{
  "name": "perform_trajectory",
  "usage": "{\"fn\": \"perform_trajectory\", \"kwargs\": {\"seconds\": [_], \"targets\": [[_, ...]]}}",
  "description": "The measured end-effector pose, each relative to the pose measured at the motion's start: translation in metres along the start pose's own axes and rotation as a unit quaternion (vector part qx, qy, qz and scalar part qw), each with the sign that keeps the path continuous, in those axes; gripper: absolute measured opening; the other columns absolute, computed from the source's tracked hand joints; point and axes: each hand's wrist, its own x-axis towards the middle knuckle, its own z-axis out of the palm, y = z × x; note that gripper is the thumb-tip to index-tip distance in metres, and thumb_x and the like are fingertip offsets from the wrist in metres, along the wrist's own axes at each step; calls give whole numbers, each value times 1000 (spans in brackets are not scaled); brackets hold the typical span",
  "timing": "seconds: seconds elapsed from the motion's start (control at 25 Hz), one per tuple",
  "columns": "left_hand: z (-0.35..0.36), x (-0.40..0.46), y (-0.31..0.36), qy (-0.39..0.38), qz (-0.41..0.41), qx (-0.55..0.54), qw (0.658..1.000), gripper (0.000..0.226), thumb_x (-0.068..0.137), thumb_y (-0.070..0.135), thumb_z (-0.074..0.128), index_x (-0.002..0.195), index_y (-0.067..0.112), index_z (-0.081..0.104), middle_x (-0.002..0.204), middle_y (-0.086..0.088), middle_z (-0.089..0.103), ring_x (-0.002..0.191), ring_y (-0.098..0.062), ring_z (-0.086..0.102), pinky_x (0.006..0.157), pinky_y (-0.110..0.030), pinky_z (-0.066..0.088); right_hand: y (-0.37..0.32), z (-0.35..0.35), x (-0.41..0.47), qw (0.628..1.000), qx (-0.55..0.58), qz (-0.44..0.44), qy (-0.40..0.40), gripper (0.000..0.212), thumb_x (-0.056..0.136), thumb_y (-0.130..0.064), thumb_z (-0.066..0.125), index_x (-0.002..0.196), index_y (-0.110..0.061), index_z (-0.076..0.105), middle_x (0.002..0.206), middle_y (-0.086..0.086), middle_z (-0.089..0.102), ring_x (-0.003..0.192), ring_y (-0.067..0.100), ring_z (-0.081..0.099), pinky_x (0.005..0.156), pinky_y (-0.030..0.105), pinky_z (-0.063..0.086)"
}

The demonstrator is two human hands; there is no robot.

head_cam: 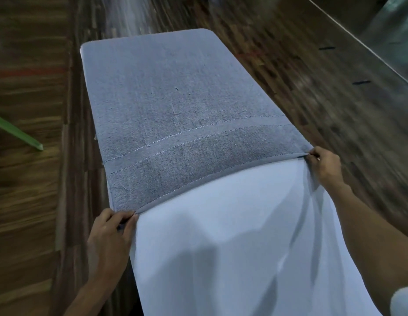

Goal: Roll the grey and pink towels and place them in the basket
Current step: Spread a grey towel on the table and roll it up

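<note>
We pinch the grey towel's point(180, 115) near corners, left hand point(111, 226) and right hand point(323, 163), flat along the white-covered counter point(232, 247); rolling seems unstarted, pink towel and basket out of view

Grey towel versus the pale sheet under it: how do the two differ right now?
The grey towel is darker and looks napped, with stitched bands near its close hem; the pale sheet is lighter and smooth. The towel lies flat and spread out; the sheet shows soft creases. The left hand and right hand each pinch a near corner of the towel, not the sheet. Both lie on the same long surface.
</note>
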Motion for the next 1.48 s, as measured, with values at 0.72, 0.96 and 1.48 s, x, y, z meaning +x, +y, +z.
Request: {"fn": "perform_trajectory", "kwargs": {"seconds": [0.72, 0.96, 1.48], "targets": [[-3, -297, 55, 38, -29, 38, 998, 8, 79, 9, 75, 86, 6, 73, 80, -3, 55, 71, -25, 56, 68, -39, 48, 177, -87, -196, 999, -7, 4, -49, 14, 94, -17, 55, 97, -10, 68, 99, 14, 69, 93, 36, 63, 88, 50, 51], [-4, -365, 85, 46, -69, 56, 995, 6, 81, 10, 72, 86, 7, 70, 82, -1, 51, 78, -25, 55, 72, -36, 45, 203, -111, -221, 995, -20, -72, -65, 13, 92, -10, 57, 97, -5, 67, 98, 19, 66, 91, 39, 61, 83, 44, 48], [44, -351, 146, -61, -13, 171, 983, 31, 88, 5, 56, 116, 10, 67, 113, -9, 59, 106, -30, 53, 74, -45, 52, 202, -113, -237, 943, -67, -303, -123, 31, 86, -7, 54, 112, -12, 71, 110, 11, 64, 103, 33, 59, 82, 43, 52]]}}
